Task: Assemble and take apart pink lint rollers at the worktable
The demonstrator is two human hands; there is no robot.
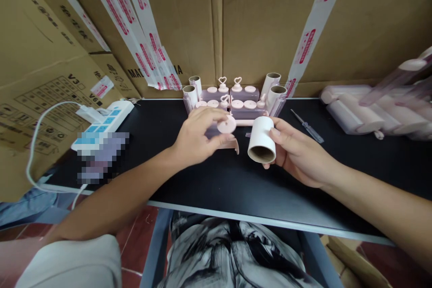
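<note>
Between the thumb and fingers of my left hand (195, 137) is a round pink cap (226, 124), its flat face turned toward me. My right hand (300, 153) grips a white cardboard tube (262, 137) from its right side; the tube's open brown end tilts down and toward me. Cap and tube are apart. Just behind my hands stand clear pinkish cases (248, 114) with several round pink caps and heart-shaped pink loops (238, 82) on top. A pink curved part (232, 145) lies beneath my left fingers, partly hidden.
White tubes (277, 91) stand beside the cases on both sides. A screwdriver (308, 126) lies right of them, before a pile of pink cylindrical pieces (367, 108). At left are a power strip (104, 123) and a white cable (32, 153). Cardboard (256, 22) walls the table's back.
</note>
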